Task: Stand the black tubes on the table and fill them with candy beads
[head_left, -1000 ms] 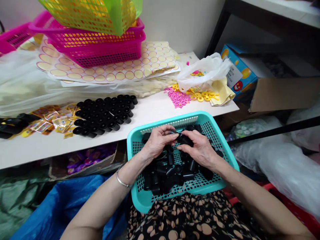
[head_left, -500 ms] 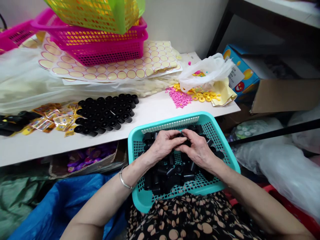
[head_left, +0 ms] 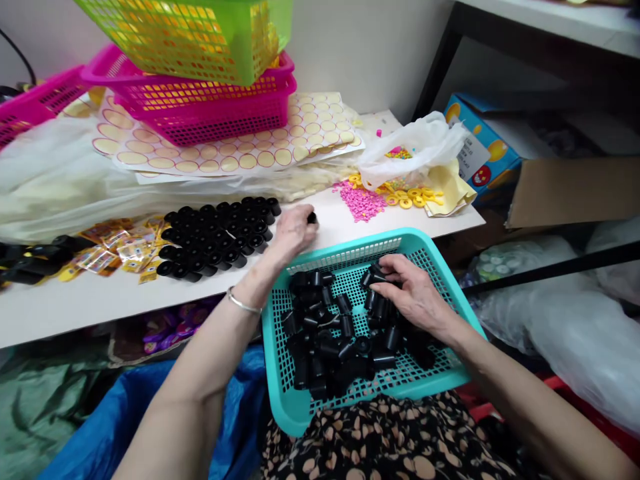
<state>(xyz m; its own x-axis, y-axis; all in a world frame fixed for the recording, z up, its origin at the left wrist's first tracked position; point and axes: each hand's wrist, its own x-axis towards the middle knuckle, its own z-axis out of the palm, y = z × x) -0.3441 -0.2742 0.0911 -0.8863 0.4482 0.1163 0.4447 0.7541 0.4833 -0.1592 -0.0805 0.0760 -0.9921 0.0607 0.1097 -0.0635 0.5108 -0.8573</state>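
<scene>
Over the white table, just right of a block of upright black cylindrical caps, my left hand is closed on one black cap; only its end shows past the fingers. My right hand is inside the turquoise basket on the lap, thumb and fingers closed around a black cap. Many more loose black caps lie jumbled in the basket, some on their sides.
Small printed packets lie left of the cap block. Pink beads, yellow rings and a white plastic bag sit further right. Pink baskets and a green basket are stacked on sticker sheets behind.
My hands were together over the basket. The left one has moved up and left to the table with a black cap; the right one stays in the basket, at a black cap.
</scene>
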